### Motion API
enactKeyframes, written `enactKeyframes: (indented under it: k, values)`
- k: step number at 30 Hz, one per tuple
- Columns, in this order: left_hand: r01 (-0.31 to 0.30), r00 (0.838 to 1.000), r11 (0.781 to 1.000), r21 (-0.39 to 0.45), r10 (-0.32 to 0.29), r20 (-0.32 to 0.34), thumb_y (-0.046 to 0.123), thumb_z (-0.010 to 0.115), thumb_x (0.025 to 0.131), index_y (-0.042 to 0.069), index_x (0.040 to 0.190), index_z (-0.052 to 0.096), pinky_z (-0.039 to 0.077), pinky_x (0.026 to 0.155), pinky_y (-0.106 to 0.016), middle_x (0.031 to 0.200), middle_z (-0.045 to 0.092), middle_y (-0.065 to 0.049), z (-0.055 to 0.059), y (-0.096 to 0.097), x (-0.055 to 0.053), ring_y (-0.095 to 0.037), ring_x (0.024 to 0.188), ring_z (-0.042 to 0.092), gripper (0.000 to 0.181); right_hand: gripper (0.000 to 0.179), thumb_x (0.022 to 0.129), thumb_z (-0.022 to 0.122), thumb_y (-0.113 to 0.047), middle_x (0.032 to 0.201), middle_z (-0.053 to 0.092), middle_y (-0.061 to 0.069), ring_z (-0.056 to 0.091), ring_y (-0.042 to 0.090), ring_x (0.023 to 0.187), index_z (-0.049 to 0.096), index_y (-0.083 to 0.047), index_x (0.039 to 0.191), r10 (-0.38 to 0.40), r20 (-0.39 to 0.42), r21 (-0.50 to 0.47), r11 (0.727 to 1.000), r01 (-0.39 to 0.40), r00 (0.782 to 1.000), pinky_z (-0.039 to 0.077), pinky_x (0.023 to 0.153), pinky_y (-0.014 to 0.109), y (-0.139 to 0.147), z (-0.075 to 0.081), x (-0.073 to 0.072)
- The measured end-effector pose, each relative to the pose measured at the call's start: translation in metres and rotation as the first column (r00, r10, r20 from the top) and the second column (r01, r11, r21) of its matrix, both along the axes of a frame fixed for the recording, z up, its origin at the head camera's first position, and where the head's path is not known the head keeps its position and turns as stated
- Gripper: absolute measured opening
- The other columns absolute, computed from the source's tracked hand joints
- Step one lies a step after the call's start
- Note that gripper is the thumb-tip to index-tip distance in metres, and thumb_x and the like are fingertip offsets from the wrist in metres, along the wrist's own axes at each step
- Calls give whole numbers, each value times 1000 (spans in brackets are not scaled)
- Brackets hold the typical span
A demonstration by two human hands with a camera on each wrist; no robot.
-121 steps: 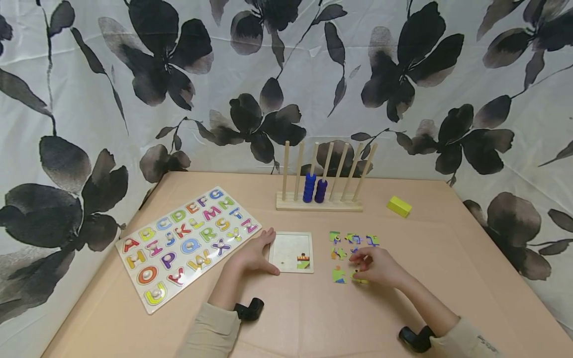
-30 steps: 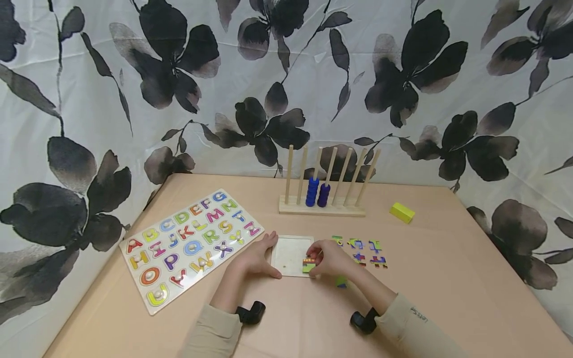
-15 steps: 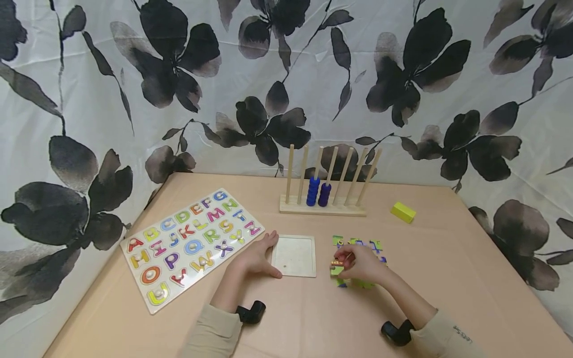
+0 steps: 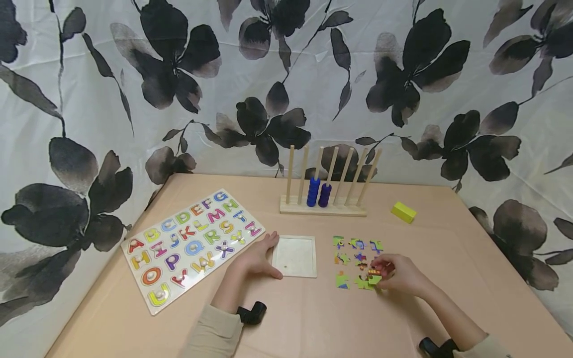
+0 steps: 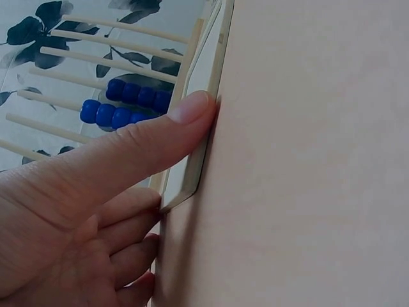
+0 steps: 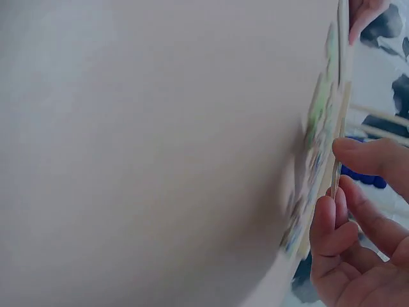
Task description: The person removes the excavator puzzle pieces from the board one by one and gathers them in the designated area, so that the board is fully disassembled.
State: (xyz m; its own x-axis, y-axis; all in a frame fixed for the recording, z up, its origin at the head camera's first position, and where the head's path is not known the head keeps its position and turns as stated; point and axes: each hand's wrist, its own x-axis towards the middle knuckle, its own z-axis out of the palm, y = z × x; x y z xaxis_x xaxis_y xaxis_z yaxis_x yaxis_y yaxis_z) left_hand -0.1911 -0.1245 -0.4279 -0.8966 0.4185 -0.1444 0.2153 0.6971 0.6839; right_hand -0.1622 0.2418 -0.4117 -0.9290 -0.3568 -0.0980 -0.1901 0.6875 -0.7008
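Note:
My left hand [image 4: 255, 257] holds a white square puzzle tray [image 4: 293, 256] at its left side. In the left wrist view, the thumb [image 5: 192, 109] lies along the tray's edge and the other fingers bend beside it. Inside the tray no piece shows. My right hand [image 4: 398, 274] pinches a green puzzle piece [image 4: 374, 279] with a red and yellow strip, just over the right side of the loose puzzle pieces [image 4: 342, 280]. These pieces lie in rough rows to the right of the tray. In the right wrist view the pinched piece [image 6: 337, 169] appears edge-on between thumb and fingers.
An alphabet peg board [image 4: 192, 248] lies slanted at the left, close to my left hand. Behind the tray stands a wooden peg rack [image 4: 322, 209] with blue beads on two pegs. A yellow block [image 4: 404, 212] sits at the back right. Floral cloth [image 4: 331, 74] hangs behind the table.
The green piece with the red strip was in the tray's lower right corner. My right hand has lifted it out and carried it right, over the loose pieces. My left hand stays put.

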Motion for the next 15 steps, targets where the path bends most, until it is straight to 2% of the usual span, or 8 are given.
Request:
enactKeyframes:
  k: [4, 10, 15]
  values:
    - [4, 1000, 1000, -8, -4, -7, 24, 85, 61, -3, 141, 27, 17, 110, -42, 150, 19, -14, 0, 0, 0, -32, 137, 12, 103, 40, 59, 79, 1, 79, 55, 5, 52, 18, 71, 62, 4, 95, -12, 7, 16, 1000, 12, 1000, 46, 53, 22, 13, -1, 3]
    - [-12, 1000, 1000, -5, 12, -8, 23, 85, 60, -3, 141, 27, 17, 110, -42, 149, 19, -14, 2, -1, 2, -33, 137, 13, 103, 40, 58, 79, 2, 79, 55, 6, 51, 19, 69, 63, 4, 95, 13, 28, 10, 1000, -13, 1000, 46, 52, 22, 18, -4, 3]
    - [-14, 1000, 1000, -10, 14, -6, 23, 85, 60, -3, 141, 27, 17, 110, -42, 149, 19, -14, 3, -1, 3, -33, 137, 13, 103, 39, 58, 80, 1, 79, 55, 4, 49, 18, 70, 63, 2, 93, -9, 30, 64, 998, 7, 1000, 45, 54, 22, 18, -5, 5]
